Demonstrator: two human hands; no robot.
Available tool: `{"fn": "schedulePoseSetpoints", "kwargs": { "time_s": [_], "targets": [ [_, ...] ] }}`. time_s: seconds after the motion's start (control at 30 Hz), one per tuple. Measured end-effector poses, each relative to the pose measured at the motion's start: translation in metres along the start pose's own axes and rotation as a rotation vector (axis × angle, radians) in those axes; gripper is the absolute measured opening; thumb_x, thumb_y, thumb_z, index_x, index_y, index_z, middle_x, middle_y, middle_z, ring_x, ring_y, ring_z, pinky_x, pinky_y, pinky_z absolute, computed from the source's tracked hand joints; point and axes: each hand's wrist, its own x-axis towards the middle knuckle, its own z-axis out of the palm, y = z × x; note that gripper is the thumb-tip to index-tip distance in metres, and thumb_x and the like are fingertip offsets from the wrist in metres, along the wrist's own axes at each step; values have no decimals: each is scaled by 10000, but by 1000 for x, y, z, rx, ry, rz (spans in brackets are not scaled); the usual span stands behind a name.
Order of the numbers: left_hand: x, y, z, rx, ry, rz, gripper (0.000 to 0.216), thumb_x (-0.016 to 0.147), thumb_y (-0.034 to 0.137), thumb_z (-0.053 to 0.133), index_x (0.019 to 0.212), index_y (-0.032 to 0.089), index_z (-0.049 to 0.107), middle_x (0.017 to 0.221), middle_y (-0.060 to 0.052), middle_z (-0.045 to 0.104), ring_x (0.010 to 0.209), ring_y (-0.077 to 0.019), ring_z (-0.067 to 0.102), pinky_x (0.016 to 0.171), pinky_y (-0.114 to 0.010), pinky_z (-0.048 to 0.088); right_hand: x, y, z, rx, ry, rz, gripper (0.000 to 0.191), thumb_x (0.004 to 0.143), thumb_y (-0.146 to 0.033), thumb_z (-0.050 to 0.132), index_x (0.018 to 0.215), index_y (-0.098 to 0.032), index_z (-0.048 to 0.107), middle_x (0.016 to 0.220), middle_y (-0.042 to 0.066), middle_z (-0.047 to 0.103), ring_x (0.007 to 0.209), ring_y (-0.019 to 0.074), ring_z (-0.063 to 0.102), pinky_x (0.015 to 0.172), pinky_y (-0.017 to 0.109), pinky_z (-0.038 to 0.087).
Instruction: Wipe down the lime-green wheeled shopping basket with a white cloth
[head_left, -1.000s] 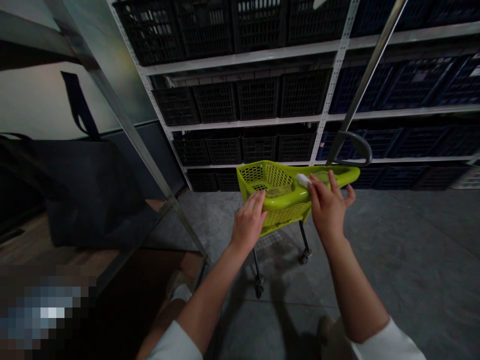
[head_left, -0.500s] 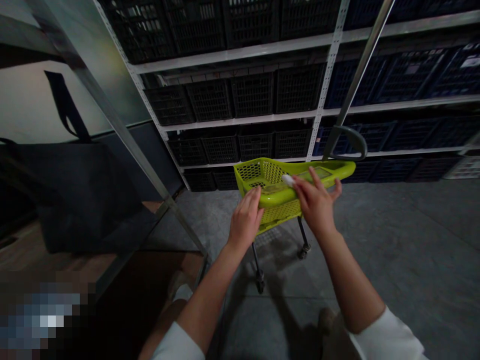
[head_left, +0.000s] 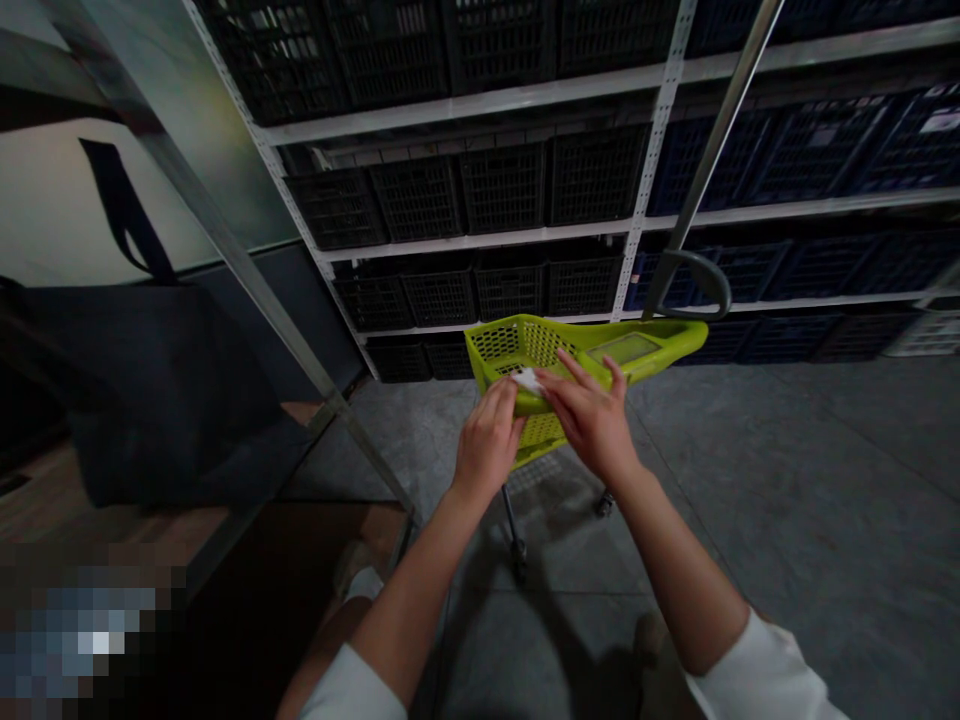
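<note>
A lime-green plastic shopping cart [head_left: 664,348] with perforated basket walls stands before me on thin legs with casters. My left hand [head_left: 486,435] is closed over the near left corner of its rim. Pinched under the fingertips of my right hand [head_left: 592,412] is a small white wad [head_left: 528,380], like folded tissue or cloth, pressed against the near rim. The wad lies right beside my left fingertips. The middle and ring fingers of my right hand are raised and spread. Part of the near rim is hidden behind both hands.
White metal shelving [head_left: 480,238] behind the cart carries rows of black crates [head_left: 589,178] and blue crates [head_left: 806,150]. A slanted metal pole with a grey loop handle [head_left: 694,280] rises at the cart's right end. Left are a metal post [head_left: 277,310] and a dark bag [head_left: 172,390].
My right hand has slid left along the cart's rim with the white wad, uncovering the framed panel on the right. My left hand keeps its hold at the corner.
</note>
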Motion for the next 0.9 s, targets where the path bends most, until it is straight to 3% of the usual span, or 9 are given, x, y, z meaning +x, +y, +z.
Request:
{"fn": "schedulePoseSetpoints", "kwargs": {
  "time_s": [0.1,0.2,0.27,0.37,0.43,0.53,0.7,0.8,0.9],
  "targets": [
    [0,-1,3,1,0,19,728,908,86,571,1552,206,255,1458,-167,543,1364,-269,521,1118,-486,473,0,34,-10,-115,142,181,309,1031,-336,398,1152,-254,671,1217,58,739,1384,263,505,1180,576,138],
    [1,0,5,-2,0,23,736,904,84,576,1556,189,248,1461,-174,539,1371,-268,512,1126,-481,466,-1,35,-9,-154,236,303,336,1031,-345,381,1167,-242,670,1226,83,732,1383,288,504,1154,592,181],
    [2,2,7,-8,6,10,706,904,76,564,1543,172,279,1455,-177,544,1375,-268,508,1127,-475,466,-2,14,-2,-109,210,269,334,1032,-317,378,1195,-243,661,1241,80,726,1374,274,515,1155,570,204],
    [2,3,7,-28,12,19,630,914,90,545,1508,157,346,1442,-179,554,1381,-269,503,1130,-466,463,-4,-22,9,16,67,86,341,1029,-246,385,1283,-248,613,1324,54,684,1392,216,497,1172,489,238],
    [3,3,6,-31,12,27,599,924,100,532,1496,164,366,1437,-173,559,1381,-271,504,1130,-467,464,-4,-30,12,65,1,-11,350,1025,-225,399,1318,-253,587,1365,39,657,1410,190,473,1171,450,257],
    [3,1,7,-10,13,16,646,920,90,537,1522,169,316,1443,-180,552,1374,-278,512,1121,-484,471,-2,-8,5,21,31,7,308,1026,-271,422,1248,-259,635,1292,37,703,1381,209,510,1173,472,239],
    [2,0,9,12,9,31,756,912,102,575,1566,186,206,1464,-185,531,1373,-277,510,1119,-479,473,-2,42,-8,-130,273,280,313,1026,-362,414,1133,-246,684,1202,70,744,1351,280,539,1138,553,230],
    [2,1,10,7,13,21,754,904,82,565,1563,190,215,1463,-175,534,1374,-277,509,1124,-478,469,-3,27,-1,-130,310,313,302,1025,-341,414,1155,-259,675,1220,75,736,1357,280,533,1140,565,217],
    [1,2,9,-19,11,-4,685,910,80,532,1537,191,282,1456,-168,540,1378,-276,507,1127,-482,465,-5,-13,11,-28,184,171,311,1024,-267,408,1233,-268,639,1256,50,722,1352,233,541,1166,514,209]
  ]
}}
